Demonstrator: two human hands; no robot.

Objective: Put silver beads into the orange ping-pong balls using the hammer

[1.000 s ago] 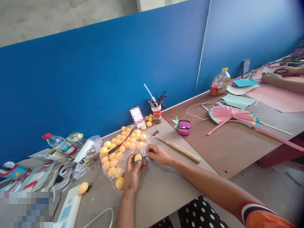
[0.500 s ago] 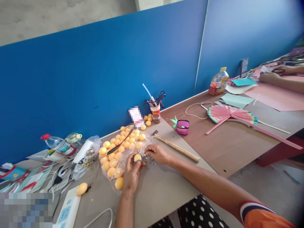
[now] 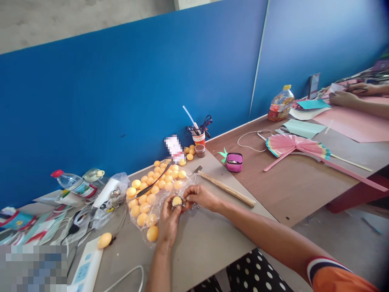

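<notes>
My left hand [image 3: 169,219] is closed around a pale orange ball [image 3: 176,200] that has a ring of small dark, shiny bits around its edge. At the ball's right side, my right hand [image 3: 199,197] has its thumb and fingertips pinched together; whatever is between them is too small to make out. Several tiny metallic pieces [image 3: 194,206] lie on the table just below the right fingers. Beyond the left hand, many plain orange balls [image 3: 151,198] sit in a clear plastic bag. A black strap [image 3: 155,181] lies across them.
A bundle of thin wooden sticks [image 3: 226,188] lies right of my hands. Farther right are a purple pouch [image 3: 234,162], a pink paper fan [image 3: 296,147] and a bottle [image 3: 281,103]. A power strip [image 3: 86,263] lies left. Another person's hands [image 3: 349,95] work at far right.
My right hand has moved slightly left, from the small metallic pieces to the ball's edge. The left hand still holds the ball in nearly the same place.
</notes>
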